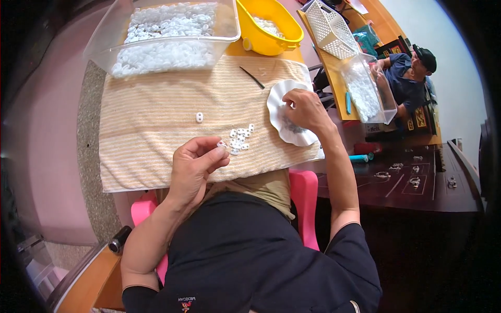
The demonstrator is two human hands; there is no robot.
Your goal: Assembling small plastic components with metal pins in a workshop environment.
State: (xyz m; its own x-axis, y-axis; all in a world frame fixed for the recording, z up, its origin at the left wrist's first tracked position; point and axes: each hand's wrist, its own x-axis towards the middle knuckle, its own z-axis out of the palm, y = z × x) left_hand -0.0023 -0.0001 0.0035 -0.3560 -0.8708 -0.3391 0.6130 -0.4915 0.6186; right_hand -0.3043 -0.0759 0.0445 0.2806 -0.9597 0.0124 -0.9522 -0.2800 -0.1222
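Note:
My left hand is closed in a pinch on a small white plastic piece with a hole in it. Just beyond its fingertips lies a loose cluster of similar white plastic pieces on the striped towel. A single white two-holed piece sits apart, farther off. My right hand is over a white wavy-rimmed dish that contains small greyish bits, too small to name. Its fingers are curled together at the dish, and whatever is between them is hidden.
A clear plastic bin of white plastic parts stands at the far left, beside a yellow tub. A thin black stick lies on the towel. At right, another person works at a bin of white parts near a white perforated basket.

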